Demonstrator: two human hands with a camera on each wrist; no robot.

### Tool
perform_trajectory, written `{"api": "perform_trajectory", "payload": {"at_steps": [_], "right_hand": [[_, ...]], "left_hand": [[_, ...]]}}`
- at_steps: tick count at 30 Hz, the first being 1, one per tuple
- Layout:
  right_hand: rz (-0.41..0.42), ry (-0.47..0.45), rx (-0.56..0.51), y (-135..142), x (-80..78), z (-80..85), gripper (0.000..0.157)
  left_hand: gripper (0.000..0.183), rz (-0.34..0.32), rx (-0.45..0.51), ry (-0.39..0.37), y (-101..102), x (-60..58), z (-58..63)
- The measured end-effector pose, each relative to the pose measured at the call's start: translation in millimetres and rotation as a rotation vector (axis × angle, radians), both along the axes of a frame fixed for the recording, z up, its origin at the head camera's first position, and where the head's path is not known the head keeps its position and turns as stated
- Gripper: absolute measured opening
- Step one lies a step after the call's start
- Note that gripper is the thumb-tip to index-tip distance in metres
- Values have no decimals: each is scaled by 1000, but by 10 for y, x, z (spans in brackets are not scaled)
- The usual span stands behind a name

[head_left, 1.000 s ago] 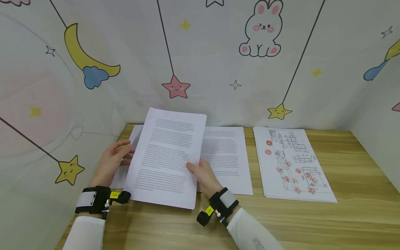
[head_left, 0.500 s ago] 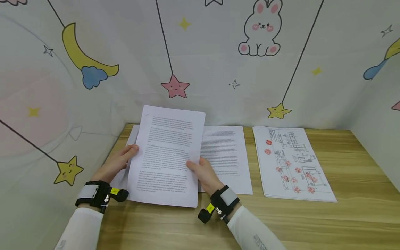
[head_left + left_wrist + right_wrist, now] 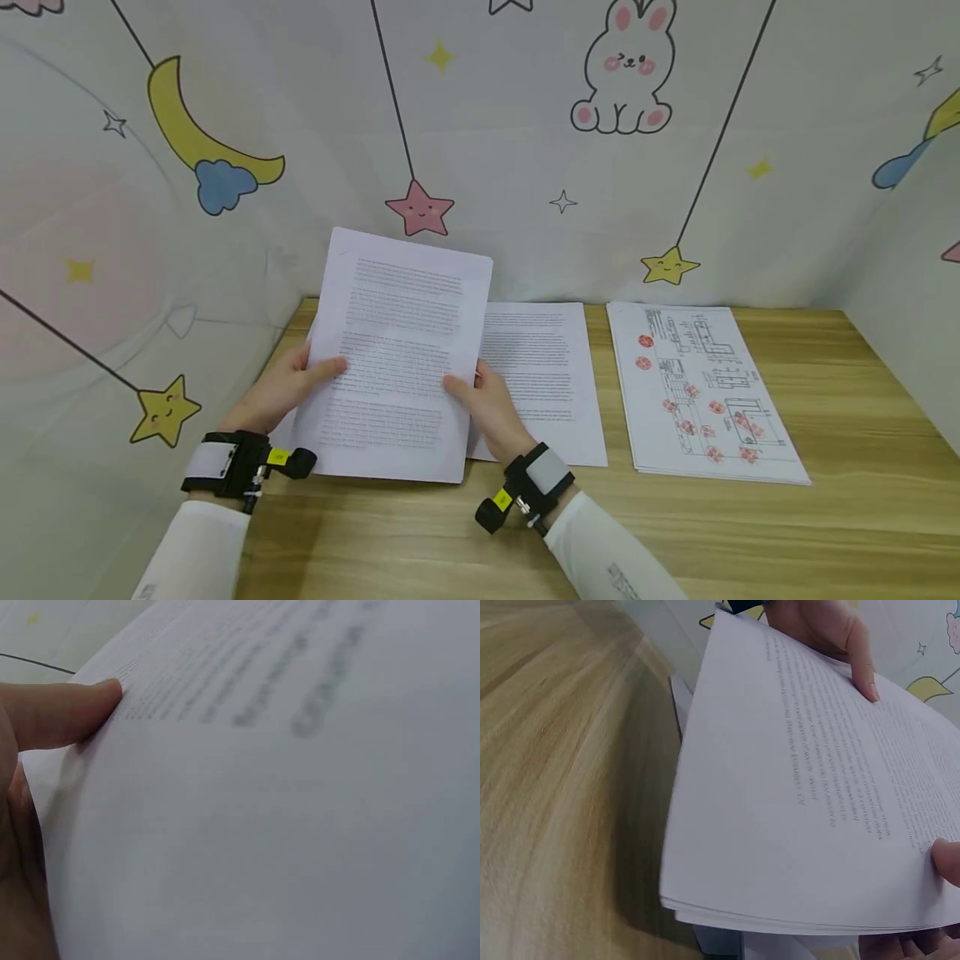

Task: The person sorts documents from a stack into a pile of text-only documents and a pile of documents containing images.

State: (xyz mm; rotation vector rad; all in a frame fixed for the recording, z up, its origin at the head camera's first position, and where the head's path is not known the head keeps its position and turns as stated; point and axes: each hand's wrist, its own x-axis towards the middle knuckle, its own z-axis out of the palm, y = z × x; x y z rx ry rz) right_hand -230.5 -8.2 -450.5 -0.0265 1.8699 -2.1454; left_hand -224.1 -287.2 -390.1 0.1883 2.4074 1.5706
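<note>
A thin stack of printed paper (image 3: 397, 358) is held up, tilted, over the table, its text side facing me. My left hand (image 3: 281, 387) grips its left edge, the thumb flat on the front sheet and the other fingers hidden behind. On the right edge my right hand (image 3: 497, 412) pinches it lower down, thumb in front. The right wrist view shows several sheet edges slightly uneven at a corner of the stack (image 3: 780, 825). Close up in the left wrist view, the top sheet (image 3: 262, 825) bows beside the left thumb.
Behind the held stack lies another printed sheet (image 3: 536, 367), partly covered. Further right is a pile of papers with line drawings and red stamp marks (image 3: 705, 400). The wooden table (image 3: 862, 417) meets a white cloth wall (image 3: 510, 167) with cartoon prints at the back.
My left hand has moved from beside the stack onto its left edge, and its thumb now lies on the front. The stack's upper left has risen and tipped up. My right hand keeps its hold.
</note>
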Motion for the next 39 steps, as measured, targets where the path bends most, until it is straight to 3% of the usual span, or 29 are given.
{"api": "perform_trajectory", "payload": {"at_steps": [5, 11, 14, 17, 21, 27, 32, 39], "right_hand": [[-39, 56, 41, 59, -14, 86, 66], [7, 64, 42, 145, -24, 182, 88], [44, 52, -12, 190, -29, 228, 89], [63, 34, -106, 271, -46, 250, 78], [29, 10, -151, 458, -71, 246, 57], [-64, 20, -13, 778, -86, 213, 40], [-118, 42, 93, 978, -90, 162, 39], [-137, 43, 273, 1234, -108, 63, 49]], "left_hand": [[51, 15, 10, 114, 81, 17, 167], [49, 75, 87, 185, 213, 29, 348], [47, 76, 148, 193, 277, 25, 402], [44, 65, 257, 180, 375, -5, 393], [42, 30, 354, 131, 553, -77, 249], [49, 40, 307, 63, 848, -156, -82], [47, 41, 314, 13, 1147, -183, -278], [42, 60, 286, -11, 1496, -290, -531]]}}
